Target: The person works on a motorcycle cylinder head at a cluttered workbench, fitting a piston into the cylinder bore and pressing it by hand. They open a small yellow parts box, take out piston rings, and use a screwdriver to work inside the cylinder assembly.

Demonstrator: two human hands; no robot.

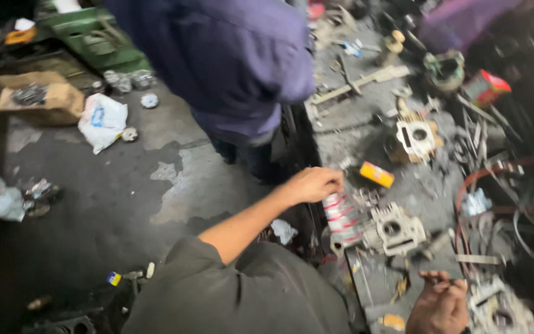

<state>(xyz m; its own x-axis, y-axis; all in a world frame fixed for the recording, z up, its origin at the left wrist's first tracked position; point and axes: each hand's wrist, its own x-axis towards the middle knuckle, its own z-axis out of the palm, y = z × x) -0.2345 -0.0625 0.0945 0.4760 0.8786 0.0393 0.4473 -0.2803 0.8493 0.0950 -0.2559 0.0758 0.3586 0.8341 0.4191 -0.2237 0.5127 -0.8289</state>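
The person leans over a cluttered grey bench. The left hand reaches out over the bench's near edge, fingers curled together around the top of a can with red and white bands. The can stands tilted at that edge, just beside a pale metal casting with a round bore. The picture is blurred, so I cannot tell how firmly the fingers close on the can.

The right hand is low at the frame's bottom, back of the hand up, fingers bent together over something thin and dark on the bench; what it is I cannot make out.

A small yellow box lies just beyond the can. Farther back sits a second casting, and a red box is near the far right. A reddish hose loops along the right side.

Another person in a blue jacket stands across the bench edge. On the floor to the left lie a white bag and a cardboard box.
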